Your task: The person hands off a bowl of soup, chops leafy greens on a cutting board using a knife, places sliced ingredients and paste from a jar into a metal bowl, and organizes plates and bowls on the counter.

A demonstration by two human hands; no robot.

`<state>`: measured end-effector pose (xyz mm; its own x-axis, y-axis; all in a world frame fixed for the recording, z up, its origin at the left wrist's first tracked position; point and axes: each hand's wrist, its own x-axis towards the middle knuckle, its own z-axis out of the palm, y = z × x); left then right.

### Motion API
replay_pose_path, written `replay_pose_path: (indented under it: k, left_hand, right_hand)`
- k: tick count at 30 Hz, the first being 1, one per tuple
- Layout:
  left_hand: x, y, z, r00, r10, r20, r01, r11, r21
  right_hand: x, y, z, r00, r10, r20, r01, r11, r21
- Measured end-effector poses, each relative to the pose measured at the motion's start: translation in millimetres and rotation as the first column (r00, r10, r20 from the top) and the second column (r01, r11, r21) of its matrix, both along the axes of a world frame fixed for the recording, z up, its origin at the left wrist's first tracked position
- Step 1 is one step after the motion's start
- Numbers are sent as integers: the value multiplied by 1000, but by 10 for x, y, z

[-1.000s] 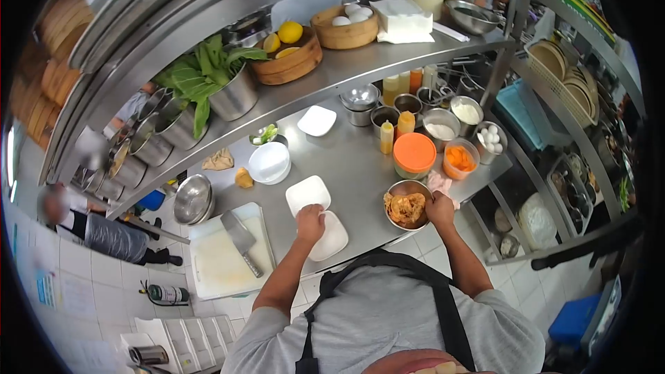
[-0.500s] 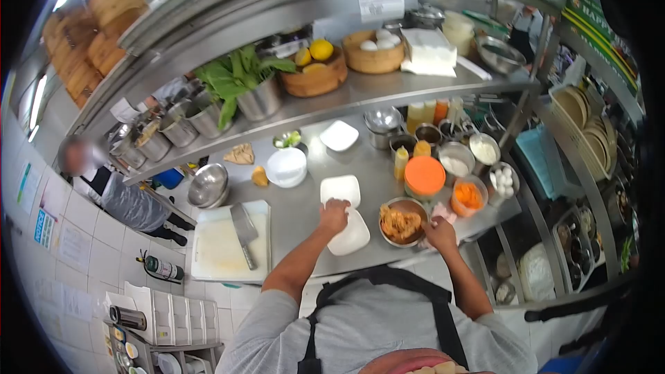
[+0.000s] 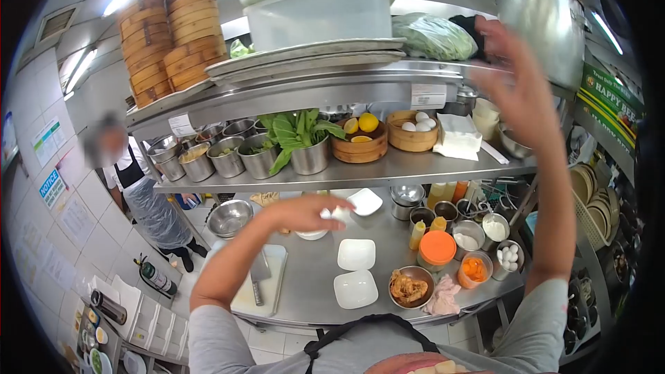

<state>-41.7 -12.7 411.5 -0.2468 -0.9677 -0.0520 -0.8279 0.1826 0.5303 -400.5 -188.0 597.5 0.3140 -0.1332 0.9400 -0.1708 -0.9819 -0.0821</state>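
My right hand (image 3: 511,73) is raised high in front of the upper shelf, near a bagged green vegetable (image 3: 434,36) and a large steel pot (image 3: 540,28). Its fingers are spread and blurred, with nothing visible in them. Over the left part of the counter hovers my left hand (image 3: 301,213), fingers closed around a small white, crumpled-looking piece (image 3: 337,215) that is too blurred to name. Below it, two white square bowls (image 3: 357,255) stand one before the other. Beside them sits a steel bowl of orange-brown food (image 3: 409,287), with a pink cloth (image 3: 443,298) at its right.
A cleaver (image 3: 258,284) lies on a white cutting board (image 3: 273,291). Containers, sauce bottles and an orange-lidded tub (image 3: 438,248) crowd the right side. The middle shelf (image 3: 332,175) holds leafy greens, lemons and eggs. Another person (image 3: 149,194) stands at the left.
My view has tilted upward. My right hand has left the food bowl and risen to the upper shelf. My left hand has lifted off the square bowls and moved left, with something white in its fingers.
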Motion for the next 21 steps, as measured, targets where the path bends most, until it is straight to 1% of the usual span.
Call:
replay_pose_path:
  k: [1, 2, 4, 5, 6, 7, 8, 9, 10, 11, 12, 13, 14, 15, 17, 18, 20, 21]
  left_hand:
    - [-31, 132, 347, 998, -36, -49, 31, 995, -99]
    - [-68, 275, 645, 993, -79, -93, 59, 979, -193]
    - [-131, 558, 1071, 968, -5, -251, -44, 981, -189]
    - [-115, 665, 1229, 968, -7, -252, -42, 981, -187]
    - [-86, 762, 1358, 973, -27, -230, -34, 965, -258]
    - [-81, 842, 1469, 977, -42, -211, -30, 945, -327]
    - [-111, 916, 1568, 955, -38, -295, -71, 934, -350]
    - [-128, 987, 1660, 925, -31, -380, -120, 922, -367]
    - [-110, 1034, 1781, 912, -31, -409, -148, 905, -399]
    - [-59, 1049, 1900, 899, -28, -436, -181, 884, -430]
    - [-3, 1020, 1968, 891, -1, -453, -211, 883, -418]
    - [37, 948, 2048, 792, -122, -598, -196, 877, -439]
    - [63, 872, 2139, 661, -249, -708, -182, 862, -473]
    - [68, 814, 2215, 657, -235, -716, -201, 861, -468]
    - [37, 658, 2404, 554, -410, -725, 67, 889, -452]
    - [51, 517, 2453, 552, -408, -727, 65, 890, -451]
    - [36, 239, 2443, 439, -490, -753, 47, 850, -525]
    - [-70, 182, 2455, 438, -485, -757, 44, 852, -521]
  right_hand:
    - [159, -146, 426, 992, 13, 124, -11, 1000, -19]
    - [72, -230, 803, 884, 465, -55, -466, 884, -17]
    - [207, -138, 1473, 970, 224, -100, -221, 975, 32]
    - [386, 5, 1656, 989, -144, -21, 145, 989, 27]
    - [564, 148, 1839, 875, -485, 1, 483, 872, 81]
    - [622, 225, 1930, 946, -310, -96, 324, 918, 228]
    - [663, 328, 2003, 980, -108, -165, 165, 909, 383]
    - [581, 612, 1921, 972, 50, -231, 75, 861, 503]
    - [674, 482, 1994, 966, 68, -248, 70, 859, 507]
    - [768, 207, 2167, 984, 94, -152, 8, 825, 565]
    - [809, 106, 2190, 985, 95, -142, 2, 826, 564]
    - [821, 67, 2180, 989, 83, -126, -1, 839, 544]
    - [815, 29, 2165, 991, 72, -112, -3, 854, 520]
    - [781, -11, 2146, 994, 51, -95, 3, 869, 496]
    - [698, -57, 2108, 997, 29, -71, 6, 895, 446]
    - [651, -78, 2073, 998, 17, -63, 11, 908, 418]
    - [482, -122, 1967, 999, -11, -41, 25, 934, 357]
    - [401, -137, 1903, 999, -20, -33, 30, 943, 330]
